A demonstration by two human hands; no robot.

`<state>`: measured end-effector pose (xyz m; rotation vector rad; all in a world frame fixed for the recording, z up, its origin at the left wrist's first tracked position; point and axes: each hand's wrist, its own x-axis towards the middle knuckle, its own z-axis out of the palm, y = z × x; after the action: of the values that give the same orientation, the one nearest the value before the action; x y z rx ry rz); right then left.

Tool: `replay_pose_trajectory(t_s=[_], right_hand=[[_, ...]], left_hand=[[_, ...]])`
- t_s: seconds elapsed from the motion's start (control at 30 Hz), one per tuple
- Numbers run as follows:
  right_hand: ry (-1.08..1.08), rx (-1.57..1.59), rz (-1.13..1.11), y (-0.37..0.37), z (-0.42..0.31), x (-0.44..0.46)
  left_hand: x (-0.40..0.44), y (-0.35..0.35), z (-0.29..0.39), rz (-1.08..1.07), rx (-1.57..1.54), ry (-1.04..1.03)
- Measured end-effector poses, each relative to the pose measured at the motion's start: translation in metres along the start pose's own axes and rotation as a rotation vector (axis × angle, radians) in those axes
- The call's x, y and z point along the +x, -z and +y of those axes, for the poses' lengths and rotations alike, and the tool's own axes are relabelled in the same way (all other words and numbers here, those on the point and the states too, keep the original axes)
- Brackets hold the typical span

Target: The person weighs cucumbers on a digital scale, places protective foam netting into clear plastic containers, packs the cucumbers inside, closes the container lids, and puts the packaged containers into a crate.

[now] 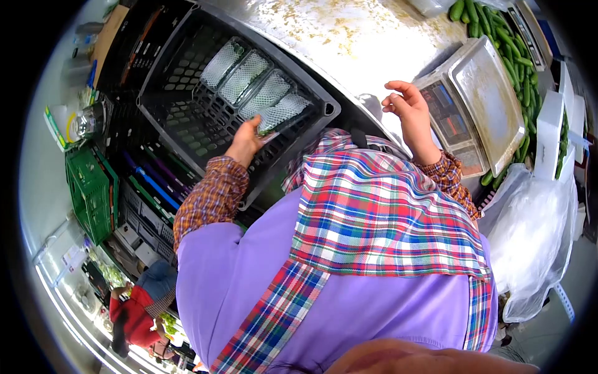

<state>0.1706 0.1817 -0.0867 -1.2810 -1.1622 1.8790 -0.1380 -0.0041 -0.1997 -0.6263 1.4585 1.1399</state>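
Note:
My left hand (246, 142) reaches into a black plastic crate (163, 118). Its fingers are closed on the near end of a clear plastic pack (283, 114) with a white mesh-like pattern and something green inside. Similar packs (244, 78) stand in a row beside it, along the crate's far side. Over the edge of the metal table, my right hand (408, 115) is raised with its fingers loosely bent and apart, holding nothing. Just right of it is a weighing scale (451, 118) with a worn metal plate (489, 103).
Cucumbers (520, 56) are heaped behind the scale. A clear plastic bag (529, 230) hangs at the right, near white foam boxes (549, 134). Green crates (90, 193) and stacked dark crates stand left. Another person in red (137, 318) is at lower left.

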Motion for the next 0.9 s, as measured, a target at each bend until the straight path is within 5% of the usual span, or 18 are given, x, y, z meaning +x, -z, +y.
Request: replay_pose_trajectory(t_s=[0.1, 0.33, 0.53, 0.6, 0.83, 0.9], right_hand=[[0.016, 0.001, 0.009, 0.001, -0.001, -0.005], [-0.006, 0.056, 0.102, 0.011, 0.005, -0.017], [-0.006, 0.033, 0.146, 0.019, 0.008, -0.031], [-0.016, 0.062, 0.171, 0.02, 0.007, -0.033], [0.04, 0.146, 0.162, 0.028, 0.004, -0.04], [0.066, 0.134, 0.154, 0.034, 0.004, -0.041]], left_hand=[[0.073, 0.038, -0.019, -0.09, -0.032, 0.107], [0.096, 0.07, -0.044, 0.045, 0.337, 0.335], [0.139, 0.119, -0.054, -0.115, 0.458, 0.172], [0.132, 0.111, -0.048, 0.008, 0.586, 0.092], [0.093, 0.059, 0.007, -0.177, 2.216, -0.396], [0.08, 0.053, 0.03, -0.232, 2.22, -0.616]])
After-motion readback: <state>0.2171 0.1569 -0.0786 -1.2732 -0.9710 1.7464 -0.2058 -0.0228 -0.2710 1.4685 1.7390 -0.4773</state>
